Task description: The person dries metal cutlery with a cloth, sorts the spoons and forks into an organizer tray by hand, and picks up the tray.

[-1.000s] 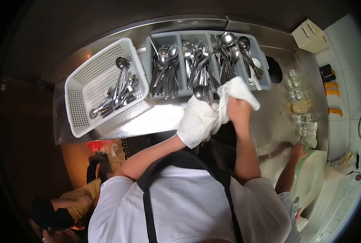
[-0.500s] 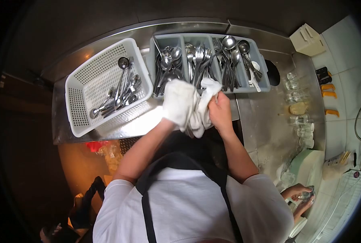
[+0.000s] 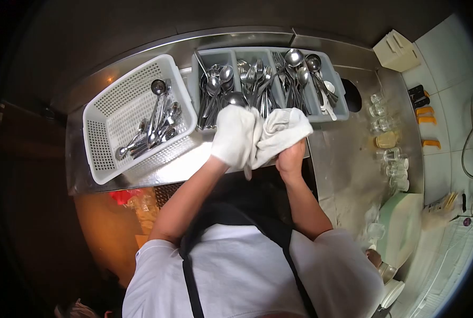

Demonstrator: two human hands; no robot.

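My left hand [image 3: 232,135], covered by white cloth, is closed around spoons; a spoon bowl [image 3: 235,99] shows above it and a handle end pokes out below. Bunched white cloth [image 3: 281,132] spreads to the right, gripped by my bare right hand [image 3: 290,157] from beneath. Both hands are close together, just in front of the grey divided tray [image 3: 342,106], whose compartments hold spoons, forks and ladles. To the left, a white perforated basket [image 3: 101,127] holds a ladle [image 3: 158,87] and several pieces of cutlery lying in its right part.
Glasses [image 3: 387,140] stand in a row at the right of the steel counter [image 3: 342,159]. A beige holder [image 3: 396,50] sits at the back right corner. Orange-handled tools [image 3: 426,120] lie beside the wall. Part of another person's hand [image 3: 373,258] shows near a pale green container [image 3: 401,225].
Both cloth-wrapped hands have shifted left since the first frame, and the cloth has been refolded around the spoons. The other person's hands have moved lower at the right and are mostly out of sight.
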